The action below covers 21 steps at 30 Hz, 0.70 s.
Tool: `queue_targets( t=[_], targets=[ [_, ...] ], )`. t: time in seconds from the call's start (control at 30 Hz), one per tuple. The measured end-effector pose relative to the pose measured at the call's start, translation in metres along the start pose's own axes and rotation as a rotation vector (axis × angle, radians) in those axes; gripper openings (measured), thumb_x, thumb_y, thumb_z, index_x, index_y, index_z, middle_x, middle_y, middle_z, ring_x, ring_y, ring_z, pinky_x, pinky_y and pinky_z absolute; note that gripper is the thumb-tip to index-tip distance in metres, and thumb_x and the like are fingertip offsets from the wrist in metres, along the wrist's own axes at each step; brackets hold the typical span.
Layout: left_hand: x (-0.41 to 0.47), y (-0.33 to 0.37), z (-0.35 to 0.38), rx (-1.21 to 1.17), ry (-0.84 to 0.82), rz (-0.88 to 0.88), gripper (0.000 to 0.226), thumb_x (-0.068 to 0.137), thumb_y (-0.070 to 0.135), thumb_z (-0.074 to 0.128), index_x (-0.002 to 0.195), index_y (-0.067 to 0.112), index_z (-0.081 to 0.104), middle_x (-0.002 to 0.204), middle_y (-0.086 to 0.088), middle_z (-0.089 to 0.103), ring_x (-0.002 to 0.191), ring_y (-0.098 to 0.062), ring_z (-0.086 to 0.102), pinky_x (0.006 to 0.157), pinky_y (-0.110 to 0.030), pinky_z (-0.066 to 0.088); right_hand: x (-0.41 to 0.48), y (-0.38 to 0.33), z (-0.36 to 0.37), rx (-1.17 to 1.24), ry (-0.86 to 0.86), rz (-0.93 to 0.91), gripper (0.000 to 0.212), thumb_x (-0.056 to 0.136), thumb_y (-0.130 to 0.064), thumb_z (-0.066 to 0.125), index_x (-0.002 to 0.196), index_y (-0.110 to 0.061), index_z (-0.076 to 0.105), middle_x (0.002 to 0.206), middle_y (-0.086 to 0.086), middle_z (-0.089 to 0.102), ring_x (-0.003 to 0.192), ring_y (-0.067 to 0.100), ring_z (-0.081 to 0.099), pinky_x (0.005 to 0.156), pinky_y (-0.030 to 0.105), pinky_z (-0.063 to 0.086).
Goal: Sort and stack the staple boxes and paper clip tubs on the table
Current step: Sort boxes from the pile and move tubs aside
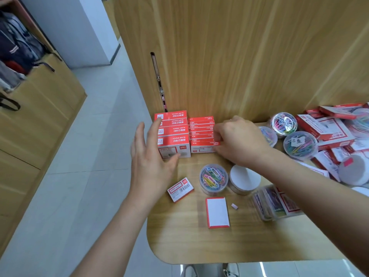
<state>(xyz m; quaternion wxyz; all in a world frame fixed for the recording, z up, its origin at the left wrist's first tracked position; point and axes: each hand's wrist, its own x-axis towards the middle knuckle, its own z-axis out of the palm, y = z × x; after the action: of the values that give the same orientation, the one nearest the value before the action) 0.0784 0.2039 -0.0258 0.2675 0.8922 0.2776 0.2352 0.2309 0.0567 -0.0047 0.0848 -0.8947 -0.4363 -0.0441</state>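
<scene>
At the edge of the wooden tabletop [259, 242], my left hand [149, 162], fingers released, flanks the tall red staple-box stack [173, 134]; my right hand [237, 142] pinches the shorter red stack [200, 134]

Table [249, 242], light wood grain, rounded near-left corner. Far left, against the wooden panel [239, 56]: taller stack [172, 134] of red staple boxes, with lower stack [201, 134] just beside it on the right. Near middle: small staple box [180, 189], barcode up; flat red-edged box [217, 212], white face up; clear tub [213, 178] of coloured paper clips touching white-lidded tub [244, 179]; small pale scrap [234, 206]. Right: clear rectangular case [273, 202]; far right, mixed heap [327, 132] of staple boxes and clip tubs.
</scene>
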Motion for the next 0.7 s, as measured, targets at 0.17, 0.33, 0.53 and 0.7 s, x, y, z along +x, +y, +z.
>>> queue_targets(
  t=[0.17, 0.33, 0.53, 0.7],
  targets=[
    [0.004, -0.007, 0.014, -0.049, -0.061, 0.013, 0.07, 0.087, 0.023, 0.067, 0.145, 0.035, 0.029, 0.155, -0.002, 0.024, 0.132, -0.022, 0.042, 0.099, -0.033, 0.039, 0.003, -0.001, 0.006, -0.122, 0.037, -0.009, 0.018, 0.08, -0.032, 0.058, 0.088, -0.02, 0.047, 0.089, 0.0, 0.065, 0.095, 0.026, 0.055, 0.071, 0.036, 0.03],
    [0.006, -0.011, 0.016, 0.003, -0.061, 0.056, 0.065, 0.089, 0.027, 0.065, 0.145, 0.032, 0.032, 0.152, -0.001, 0.03, 0.125, -0.02, 0.047, 0.095, -0.03, 0.042, 0.001, -0.006, 0.007, -0.199, -0.013, 0.006, 0.025, 0.078, -0.037, 0.061, 0.086, -0.021, 0.044, 0.095, 0.001, 0.063, 0.099, 0.026, 0.051, 0.072, 0.037, 0.023],
    [-0.006, -0.008, -0.001, 0.095, 0.003, 0.187, 0.068, 0.081, 0.024, 0.073, 0.141, 0.026, 0.04, 0.148, -0.01, 0.034, 0.13, -0.028, 0.037, 0.102, -0.036, 0.037, -0.025, -0.012, -0.046, 0.103, -0.113, -0.004, 0.027, 0.076, -0.043, 0.066, 0.086, -0.024, 0.05, 0.088, -0.007, 0.055, 0.092, 0.021, 0.052, 0.07, 0.034, 0.037],
    [-0.072, 0.013, -0.009, -0.003, -0.201, 0.465, 0.026, 0.079, 0.039, 0.065, 0.102, 0.027, 0.063, 0.097, 0.008, 0.059, 0.087, -0.017, 0.057, 0.073, -0.033, 0.05, -0.088, -0.038, -0.059, -0.008, -0.359, -0.229, 0.032, 0.075, -0.05, 0.068, 0.097, -0.03, 0.055, 0.094, -0.011, 0.061, 0.097, 0.015, 0.053, 0.072, 0.033, 0.036]
  ],
)
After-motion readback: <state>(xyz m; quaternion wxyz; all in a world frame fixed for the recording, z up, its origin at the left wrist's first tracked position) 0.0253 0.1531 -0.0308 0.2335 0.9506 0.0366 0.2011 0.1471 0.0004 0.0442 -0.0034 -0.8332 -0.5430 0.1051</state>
